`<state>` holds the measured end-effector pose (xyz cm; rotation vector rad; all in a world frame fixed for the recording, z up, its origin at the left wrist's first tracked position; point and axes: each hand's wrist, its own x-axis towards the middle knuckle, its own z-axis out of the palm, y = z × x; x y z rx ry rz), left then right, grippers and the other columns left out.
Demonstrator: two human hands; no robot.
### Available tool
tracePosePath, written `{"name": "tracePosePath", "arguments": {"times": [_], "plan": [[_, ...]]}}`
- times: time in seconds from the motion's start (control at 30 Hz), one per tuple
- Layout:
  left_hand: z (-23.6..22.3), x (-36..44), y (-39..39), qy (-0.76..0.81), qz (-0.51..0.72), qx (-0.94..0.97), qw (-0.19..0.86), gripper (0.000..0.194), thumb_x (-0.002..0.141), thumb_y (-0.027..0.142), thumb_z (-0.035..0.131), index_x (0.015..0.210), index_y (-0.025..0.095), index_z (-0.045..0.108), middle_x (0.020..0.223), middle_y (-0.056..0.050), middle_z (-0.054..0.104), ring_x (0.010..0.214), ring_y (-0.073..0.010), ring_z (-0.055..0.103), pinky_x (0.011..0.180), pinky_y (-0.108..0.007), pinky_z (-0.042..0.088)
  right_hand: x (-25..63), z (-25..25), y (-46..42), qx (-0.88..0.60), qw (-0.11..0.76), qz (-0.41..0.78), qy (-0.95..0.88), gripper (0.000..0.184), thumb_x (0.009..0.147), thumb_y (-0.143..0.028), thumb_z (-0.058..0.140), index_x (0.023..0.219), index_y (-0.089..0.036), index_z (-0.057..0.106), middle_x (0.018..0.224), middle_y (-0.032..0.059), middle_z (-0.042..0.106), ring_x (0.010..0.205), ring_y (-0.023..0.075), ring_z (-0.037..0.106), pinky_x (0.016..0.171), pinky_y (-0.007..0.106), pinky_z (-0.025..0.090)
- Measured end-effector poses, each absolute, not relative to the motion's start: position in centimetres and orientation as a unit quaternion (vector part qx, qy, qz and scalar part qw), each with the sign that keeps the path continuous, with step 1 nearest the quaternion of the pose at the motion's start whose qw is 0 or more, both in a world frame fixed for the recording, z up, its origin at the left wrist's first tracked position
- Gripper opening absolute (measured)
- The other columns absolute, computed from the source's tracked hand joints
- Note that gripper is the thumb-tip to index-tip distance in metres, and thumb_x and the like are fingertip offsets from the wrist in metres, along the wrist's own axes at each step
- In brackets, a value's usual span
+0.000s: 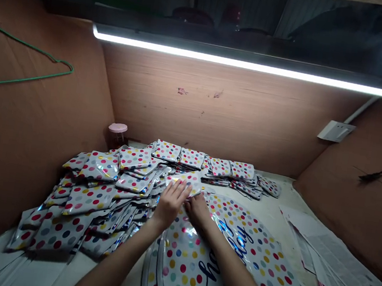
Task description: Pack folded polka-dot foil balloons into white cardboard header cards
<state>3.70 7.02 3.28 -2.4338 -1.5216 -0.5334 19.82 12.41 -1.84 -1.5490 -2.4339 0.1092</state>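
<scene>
Under my left hand lies a folded foil balloon, white with coloured polka dots. The fingers of that hand are stretched out flat over its near left part. My right hand is closed at the balloon's lower right edge, its fingertips partly hidden by the foil. Beneath both forearms spreads a stack of flat, round foil balloons with the same dots and dark blue lettering, part of which my right arm covers.
Piles of folded dotted balloons fill the left side, and a row of folded packets runs along the back. Printed sheets lie at the right. A pink-lidded jar stands in the back left corner. A lamp tube hangs above.
</scene>
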Motion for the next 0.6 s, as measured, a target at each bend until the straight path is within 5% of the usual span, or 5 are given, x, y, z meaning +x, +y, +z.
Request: {"name": "tracePosePath", "arguments": {"times": [0.1, 0.2, 0.3, 0.43, 0.6], "plan": [[2.3, 5.9, 11.5, -0.457, -0.129, -0.878, 0.056, 0.046, 0.092, 0.015, 0.044, 0.135, 0.029, 0.051, 0.141, -0.003, 0.055, 0.130, -0.0185, 0.048, 0.110, -0.038, 0.034, 22.3, -2.2, 8.7, -0.558, 0.121, 0.050, -0.820, 0.048, 0.094, -0.032, 0.044, 0.136, -0.009, 0.050, 0.146, 0.0182, 0.042, 0.141, 0.0315, 0.028, 0.115, 0.048, 0.020], [0.3, 6.9, 13.4, -0.428, -0.102, -0.898, 0.029, 0.046, 0.087, 0.041, 0.055, 0.129, 0.025, 0.057, 0.137, -0.007, 0.058, 0.129, -0.0252, 0.049, 0.109, -0.044, 0.033, 27.5, -2.4, 3.0, -0.579, 0.123, 0.070, -0.803, 0.056, 0.089, -0.037, 0.053, 0.140, -0.016, 0.046, 0.155, 0.0129, 0.030, 0.144, 0.0319, 0.021, 0.114, 0.047, 0.026], [-1.2, 7.8, 14.7, -0.446, -0.105, -0.888, 0.046, 0.050, 0.090, 0.046, 0.044, 0.131, 0.019, 0.057, 0.137, -0.014, 0.056, 0.133, -0.0339, 0.042, 0.110, -0.055, 0.024, 34.2, -1.7, -1.4, -0.625, 0.136, 0.080, -0.765, 0.051, 0.087, -0.039, 0.057, 0.136, -0.028, 0.051, 0.159, 0.0029, 0.021, 0.146, 0.0276, 0.017, 0.114, 0.043, 0.027], [-2.2, 9.2, 15.4, -0.474, -0.116, -0.870, 0.068, 0.058, 0.088, 0.043, 0.035, 0.135, 0.012, 0.052, 0.141, -0.021, 0.051, 0.137, -0.0403, 0.034, 0.109, -0.063, 0.013, 46.5, 1.3, -3.4, -0.777, 0.113, 0.025, -0.619, 0.048, 0.091, -0.035, 0.050, 0.136, -0.018, 0.051, 0.160, 0.0107, 0.016, 0.146, 0.0282, 0.012, 0.117, 0.045, 0.017], [-3.0, 9.5, 11.9, -0.482, -0.145, -0.854, 0.130, 0.069, 0.081, 0.053, 0.040, 0.137, 0.015, 0.050, 0.147, -0.016, 0.044, 0.141, -0.0374, 0.028, 0.113, -0.057, 0.008, 58.4, 2.5, -4.2, -0.843, 0.045, 0.080, -0.530, 0.093, 0.071, -0.064, 0.067, 0.144, -0.014, 0.040, 0.157, 0.0194, 0.018, 0.145, 0.0396, 0.011, 0.114, 0.051, 0.016]]}}
